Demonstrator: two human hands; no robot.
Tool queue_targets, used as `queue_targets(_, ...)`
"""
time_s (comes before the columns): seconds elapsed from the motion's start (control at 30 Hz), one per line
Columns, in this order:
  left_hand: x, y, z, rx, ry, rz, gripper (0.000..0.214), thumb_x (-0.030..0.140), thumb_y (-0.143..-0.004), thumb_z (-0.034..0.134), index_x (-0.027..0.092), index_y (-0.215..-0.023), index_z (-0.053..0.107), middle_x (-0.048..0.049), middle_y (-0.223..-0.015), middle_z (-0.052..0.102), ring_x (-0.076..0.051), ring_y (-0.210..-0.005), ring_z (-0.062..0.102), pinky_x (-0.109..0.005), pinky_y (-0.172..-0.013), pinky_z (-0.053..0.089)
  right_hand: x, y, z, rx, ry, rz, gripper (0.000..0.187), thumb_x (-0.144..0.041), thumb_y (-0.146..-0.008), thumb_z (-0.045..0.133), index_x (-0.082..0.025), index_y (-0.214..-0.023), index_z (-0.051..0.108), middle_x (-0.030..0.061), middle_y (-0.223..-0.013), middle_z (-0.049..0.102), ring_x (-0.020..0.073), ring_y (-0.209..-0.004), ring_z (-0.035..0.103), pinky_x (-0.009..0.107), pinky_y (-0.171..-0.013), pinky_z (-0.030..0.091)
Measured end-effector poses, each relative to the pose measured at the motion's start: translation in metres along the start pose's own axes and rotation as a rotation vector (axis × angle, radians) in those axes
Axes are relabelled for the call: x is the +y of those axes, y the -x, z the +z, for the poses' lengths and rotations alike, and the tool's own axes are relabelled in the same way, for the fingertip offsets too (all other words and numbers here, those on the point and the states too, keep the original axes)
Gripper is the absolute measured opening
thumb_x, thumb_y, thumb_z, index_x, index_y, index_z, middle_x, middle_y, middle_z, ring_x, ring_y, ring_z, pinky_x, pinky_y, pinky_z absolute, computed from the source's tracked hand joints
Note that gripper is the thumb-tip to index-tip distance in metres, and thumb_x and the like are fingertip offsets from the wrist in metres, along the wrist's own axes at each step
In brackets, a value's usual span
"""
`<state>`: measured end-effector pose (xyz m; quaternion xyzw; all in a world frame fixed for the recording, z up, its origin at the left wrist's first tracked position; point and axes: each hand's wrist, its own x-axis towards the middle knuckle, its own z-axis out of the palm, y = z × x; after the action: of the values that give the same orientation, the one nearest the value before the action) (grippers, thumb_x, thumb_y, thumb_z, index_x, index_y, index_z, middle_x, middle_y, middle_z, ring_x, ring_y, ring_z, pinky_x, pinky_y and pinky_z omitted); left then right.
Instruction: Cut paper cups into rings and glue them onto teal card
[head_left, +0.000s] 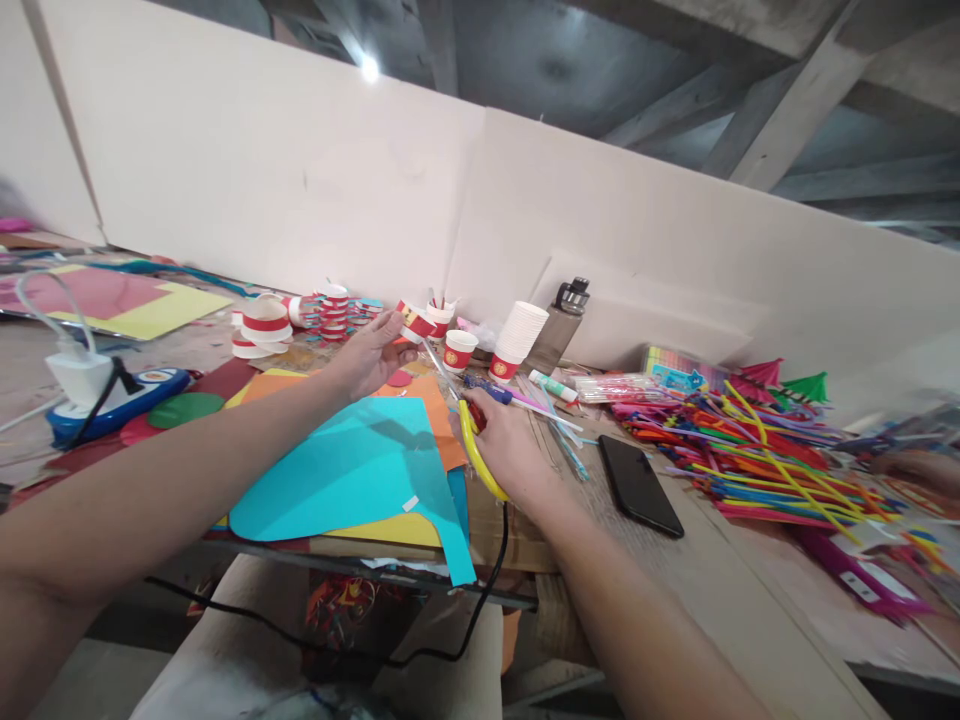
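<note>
My left hand (373, 350) reaches forward and pinches a small red and white paper cup piece (415, 322) between thumb and fingers. My right hand (504, 443) is closed around the yellow handles of a pair of scissors (474, 450), whose blades point up toward the cup piece. Both hands hover over a teal paper sheet (352, 470) lying on orange and yellow sheets.
A stack of white paper cups (519, 340), a dark bottle (559, 325), cut cup rings (264, 325), a black phone (640, 485), a heap of coloured straws (757, 450), a white charger on a blue case (105, 390). A pale wall panel stands behind the table.
</note>
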<state>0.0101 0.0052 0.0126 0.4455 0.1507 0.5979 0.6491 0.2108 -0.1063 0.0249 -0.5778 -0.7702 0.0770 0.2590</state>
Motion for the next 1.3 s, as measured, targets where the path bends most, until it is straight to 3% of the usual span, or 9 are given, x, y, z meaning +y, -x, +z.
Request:
queue_targets(0.5,0.0,0.005,0.006,-0.041,-0.006,0.072,0.027,0.033,-0.077,0.081,0.019,-0.095,0.066,-0.0007,-0.091,0.069,-0.013,-0.081,0.065,-0.022,-0.065,0.048,0.004,-0.001,0.002,0.01,-0.003,-0.007,0.022,-0.027,-0.09,0.058,-0.021,-0.11,0.066,0.0076,-0.099,0.075,0.021,-0.084,0.067,0.026,-0.067,0.038)
queue_targets(0.8,0.002,0.007,0.008,-0.073,-0.063,0.13,0.026,0.032,-0.076,0.082,0.02,-0.094,0.067,0.0015,-0.079,0.063,-0.01,-0.071,0.057,-0.023,-0.062,0.045,0.006,0.0,0.004,0.011,-0.048,-0.043,0.022,-0.033,-0.094,0.054,-0.022,-0.109,0.065,0.0067,-0.101,0.075,0.0202,-0.086,0.067,0.026,-0.069,0.039)
queue_targets(1.1,0.004,0.008,0.01,-0.11,-0.102,0.141,0.026,0.034,-0.077,0.081,0.019,-0.092,0.067,0.0008,-0.077,0.061,-0.011,-0.069,0.054,-0.022,-0.063,0.044,0.003,0.0,0.003,0.017,0.001,0.009,0.028,-0.016,-0.086,0.052,-0.021,-0.109,0.068,0.0076,-0.093,0.076,0.0182,-0.075,0.064,0.025,-0.061,0.032)
queue_targets(1.3,0.002,0.007,0.006,-0.122,-0.094,0.128,0.025,0.034,-0.077,0.081,0.018,-0.091,0.067,0.0004,-0.077,0.062,-0.01,-0.069,0.055,-0.022,-0.062,0.043,0.004,0.0,0.002,0.025,0.012,0.015,0.033,-0.016,-0.084,0.054,-0.02,-0.112,0.07,0.0087,-0.091,0.076,0.0188,-0.074,0.064,0.025,-0.061,0.033)
